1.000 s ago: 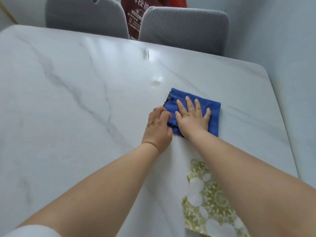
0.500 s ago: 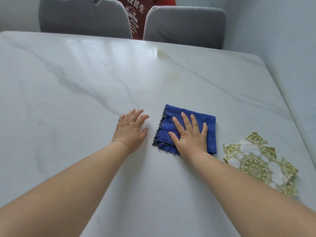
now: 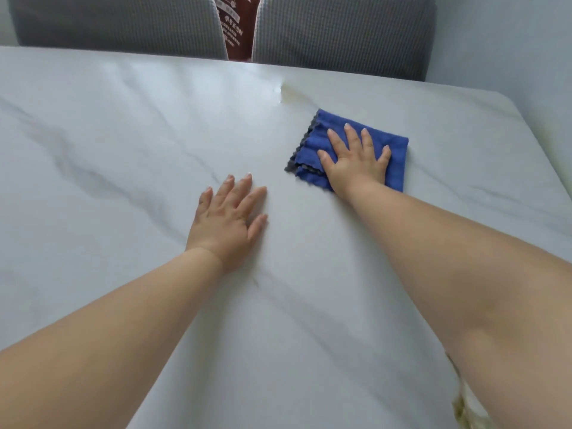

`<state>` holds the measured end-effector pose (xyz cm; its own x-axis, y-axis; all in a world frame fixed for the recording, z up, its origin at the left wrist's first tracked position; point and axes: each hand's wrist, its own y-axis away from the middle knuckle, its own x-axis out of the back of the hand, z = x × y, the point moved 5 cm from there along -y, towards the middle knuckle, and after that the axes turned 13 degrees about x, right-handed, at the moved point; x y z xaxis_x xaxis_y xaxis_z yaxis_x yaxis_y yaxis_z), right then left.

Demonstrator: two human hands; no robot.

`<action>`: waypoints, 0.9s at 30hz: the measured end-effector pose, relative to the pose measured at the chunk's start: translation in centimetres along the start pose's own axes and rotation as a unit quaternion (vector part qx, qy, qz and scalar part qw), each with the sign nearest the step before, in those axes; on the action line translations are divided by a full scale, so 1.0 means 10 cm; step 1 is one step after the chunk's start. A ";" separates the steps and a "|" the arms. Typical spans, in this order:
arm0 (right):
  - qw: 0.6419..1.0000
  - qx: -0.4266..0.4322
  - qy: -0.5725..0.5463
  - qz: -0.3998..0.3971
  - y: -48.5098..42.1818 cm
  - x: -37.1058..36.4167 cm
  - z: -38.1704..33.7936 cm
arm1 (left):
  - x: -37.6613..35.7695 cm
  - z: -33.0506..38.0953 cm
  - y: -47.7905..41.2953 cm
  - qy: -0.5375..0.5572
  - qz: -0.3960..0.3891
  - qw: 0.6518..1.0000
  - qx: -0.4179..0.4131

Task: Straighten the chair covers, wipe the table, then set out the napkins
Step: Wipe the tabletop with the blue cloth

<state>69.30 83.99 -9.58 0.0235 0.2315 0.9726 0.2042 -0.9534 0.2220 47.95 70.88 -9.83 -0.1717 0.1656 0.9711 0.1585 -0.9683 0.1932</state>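
Observation:
A folded blue cloth (image 3: 396, 150) with a dark scalloped edge lies on the white marble table (image 3: 123, 150), toward the far right. My right hand (image 3: 356, 162) presses flat on it, fingers spread. My left hand (image 3: 229, 218) rests palm down on the bare tabletop, left of the cloth and nearer to me, holding nothing. A green-and-white patterned napkin (image 3: 464, 413) peeks out under my right forearm at the near right edge. Two chairs with grey ribbed covers (image 3: 123, 23) (image 3: 340, 32) stand at the far side.
A faint yellowish smear (image 3: 286, 94) marks the table just beyond the cloth. A dark red printed bag or banner (image 3: 236, 26) shows between the chairs. A pale wall (image 3: 510, 41) runs close along the table's right edge.
My right hand has pushed the blue cloth away from me toward the far right. My left hand left the cloth and lies flat. The napkin is now mostly hidden under my right forearm.

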 end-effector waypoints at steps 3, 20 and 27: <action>1.000 -0.004 -0.004 0.015 -0.48 0.12 0.13 | -0.02 0.00 0.00 0.011 0.020 1.000 0.000; 0.999 0.023 -0.011 0.025 -1.34 0.38 0.27 | -0.02 -0.01 0.00 0.006 0.031 0.999 0.008; 0.996 0.091 -0.009 0.010 -0.10 0.07 -0.03 | 0.01 0.00 0.01 0.036 0.042 0.998 0.028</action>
<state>68.82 85.03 -9.12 0.0456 0.2181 0.9749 0.3780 -0.9071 0.1853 47.92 70.83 -9.74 -0.2243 0.0688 0.9721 0.2287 -0.9659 0.1211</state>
